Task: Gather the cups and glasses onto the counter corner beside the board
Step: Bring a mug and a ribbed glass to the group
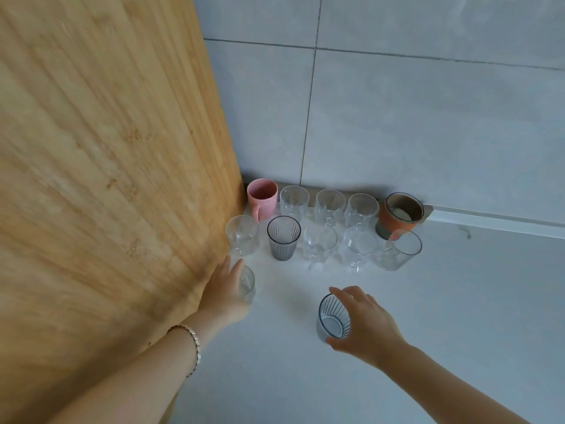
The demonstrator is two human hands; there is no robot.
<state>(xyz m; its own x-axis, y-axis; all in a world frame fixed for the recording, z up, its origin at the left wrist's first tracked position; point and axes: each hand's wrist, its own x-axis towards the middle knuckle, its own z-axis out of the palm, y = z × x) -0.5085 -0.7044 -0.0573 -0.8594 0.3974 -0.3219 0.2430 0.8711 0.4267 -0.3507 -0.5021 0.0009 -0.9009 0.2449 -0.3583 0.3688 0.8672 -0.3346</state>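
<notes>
Fingers (pixel 351 293) of right hand (pixel 367 325) curled round a grey ribbed glass (pixel 333 319), thumb low at its near side, the rest arched over the far rim; glass upright on the white bench (pixel 428 332), well short of the group. Fingers (pixel 235 269) of left hand (pixel 224 292) wrapped, close together, about a clear glass (pixel 247 283) just beside the wooden board (pixel 107 163), right in front of the nearest row; whether lifted or resting on the bench, cannot tell.

Beyond both: two rows already gathered in the corner against the tiled wall (pixel 397 117). Back row with a pink mug (pixel 262 197), three clear glasses and an orange-sleeved cup (pixel 400 214). Front row with a clear glass, a second grey ribbed glass (pixel 283 237), two more clear ones and a tilted tumbler (pixel 400 250) at the right end.

Step in hand, by the look of it: bringing the last two pieces in to start a third row. Next move likely calls for carrying the grey glass forward and setting it down clear of the front row, without knocking the close-packed glassware.
</notes>
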